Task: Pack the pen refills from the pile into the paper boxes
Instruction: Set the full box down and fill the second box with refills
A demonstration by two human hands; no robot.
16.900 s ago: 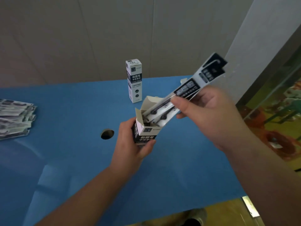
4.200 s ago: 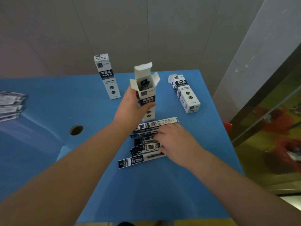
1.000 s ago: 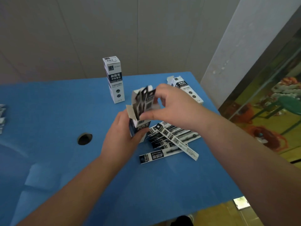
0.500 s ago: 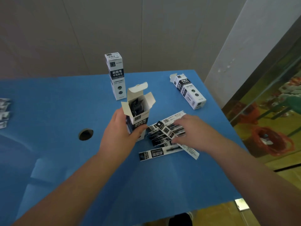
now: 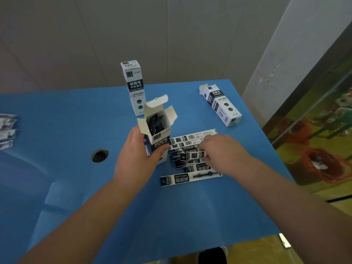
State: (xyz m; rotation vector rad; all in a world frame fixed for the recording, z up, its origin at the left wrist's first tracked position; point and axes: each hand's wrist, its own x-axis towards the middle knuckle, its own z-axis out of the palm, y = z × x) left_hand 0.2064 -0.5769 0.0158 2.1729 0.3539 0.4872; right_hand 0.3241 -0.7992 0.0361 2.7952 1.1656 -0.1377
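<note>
Left hand [image 5: 139, 159] reaches forward, grip wrapped round upright open-flapped box [image 5: 157, 130] on the counter [image 5: 76, 130]; right hand [image 5: 221, 151] palm-down, grip pinching 1 refill packet [image 5: 193, 155] lying crosswise atop the pile [image 5: 190, 161] beside it.

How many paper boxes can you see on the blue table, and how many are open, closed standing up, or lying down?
Open box, held by the left hand: 1
Closed box standing upright: 1
Box lying on its side: 1
Total: 3 boxes on the table
</note>
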